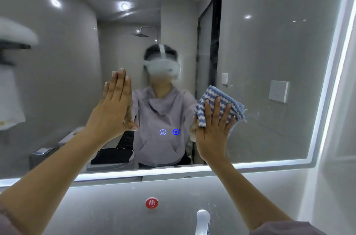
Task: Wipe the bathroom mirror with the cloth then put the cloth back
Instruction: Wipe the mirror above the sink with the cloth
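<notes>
Both hands are up on the glass. The left hand (113, 107) lies flat against the bathroom mirror (269, 52), fingers straight and together, gripping nothing. The right hand (213, 134), fingers straight and spread, presses a blue-and-white striped cloth (215, 96) flat to the mirror. The cloth sticks out above and to the right of the fingertips. Between the hands, low on the glass, two small blue touch icons (162, 132) glow. A lit strip (134, 172) runs under the wrists along the mirror's bottom edge. Lower still, between the forearms, a round red hot-water sticker (151, 203) sits on the wall, with a tap (203, 219) just to its lower right.
</notes>
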`<state>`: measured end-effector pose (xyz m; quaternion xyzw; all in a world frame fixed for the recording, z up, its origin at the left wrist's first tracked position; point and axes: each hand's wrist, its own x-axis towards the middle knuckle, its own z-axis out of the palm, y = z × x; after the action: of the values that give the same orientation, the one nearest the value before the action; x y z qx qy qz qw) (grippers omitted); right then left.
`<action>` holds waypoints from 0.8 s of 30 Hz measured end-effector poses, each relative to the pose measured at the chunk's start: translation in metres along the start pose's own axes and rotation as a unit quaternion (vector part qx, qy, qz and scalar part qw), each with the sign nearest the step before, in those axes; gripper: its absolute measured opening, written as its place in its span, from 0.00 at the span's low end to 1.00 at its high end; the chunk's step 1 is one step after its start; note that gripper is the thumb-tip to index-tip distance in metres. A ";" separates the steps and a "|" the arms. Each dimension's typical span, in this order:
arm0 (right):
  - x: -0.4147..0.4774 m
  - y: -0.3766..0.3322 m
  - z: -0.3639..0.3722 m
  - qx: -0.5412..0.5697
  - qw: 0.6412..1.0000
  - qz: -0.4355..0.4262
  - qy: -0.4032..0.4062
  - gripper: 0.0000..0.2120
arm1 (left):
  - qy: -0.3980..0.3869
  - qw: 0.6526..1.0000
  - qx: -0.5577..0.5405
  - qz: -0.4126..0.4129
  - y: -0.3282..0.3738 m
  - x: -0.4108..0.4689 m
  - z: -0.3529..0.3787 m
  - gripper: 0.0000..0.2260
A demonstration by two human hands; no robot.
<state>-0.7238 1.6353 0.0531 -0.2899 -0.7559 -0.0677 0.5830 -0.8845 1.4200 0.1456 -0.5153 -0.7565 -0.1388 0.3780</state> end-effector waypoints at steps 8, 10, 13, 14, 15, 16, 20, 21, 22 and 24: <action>-0.010 -0.034 0.005 -0.026 0.994 -0.091 -0.053 0.30 | 0.002 1.000 -0.005 -0.002 0.001 0.000 -0.002 0.62; -0.004 -0.043 0.003 -0.023 0.991 -0.111 -0.066 0.29 | 0.005 1.000 -0.005 -0.001 0.001 0.000 -0.001 0.61; 0.005 -0.067 0.003 -0.021 0.983 -0.162 -0.080 0.27 | 0.002 1.000 0.001 0.000 0.000 -0.001 0.001 0.62; 0.006 -0.076 0.004 -0.017 0.980 -0.179 -0.081 0.27 | 0.001 1.000 0.003 0.001 -0.001 0.000 0.001 0.62; 0.007 -0.082 0.006 -0.010 0.978 -0.191 -0.081 0.26 | 0.001 1.000 0.003 0.002 -0.001 0.000 0.001 0.62; 0.008 -0.086 0.008 -0.002 0.977 -0.196 -0.079 0.26 | -0.002 1.000 0.003 0.002 -0.001 0.000 0.001 0.62; 0.011 -0.078 0.009 0.025 0.974 -0.211 -0.074 0.24 | -0.004 1.000 0.001 0.000 -0.004 -0.001 0.003 0.64; 0.012 -0.072 0.009 0.019 0.973 -0.221 -0.068 0.24 | -0.005 1.000 0.003 0.000 -0.004 -0.001 0.003 0.64; 0.014 -0.065 0.008 0.009 0.972 -0.229 -0.058 0.24 | -0.005 1.000 0.008 0.000 -0.005 -0.001 0.003 0.64; 0.019 -0.045 0.006 -0.004 0.974 -0.224 -0.033 0.26 | -0.003 1.000 0.013 -0.001 -0.006 0.000 0.004 0.64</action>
<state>-0.7555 1.6074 0.0791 -0.1174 -0.8200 -0.1905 0.5269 -0.8920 1.4195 0.1436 -0.5103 -0.7599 -0.1279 0.3817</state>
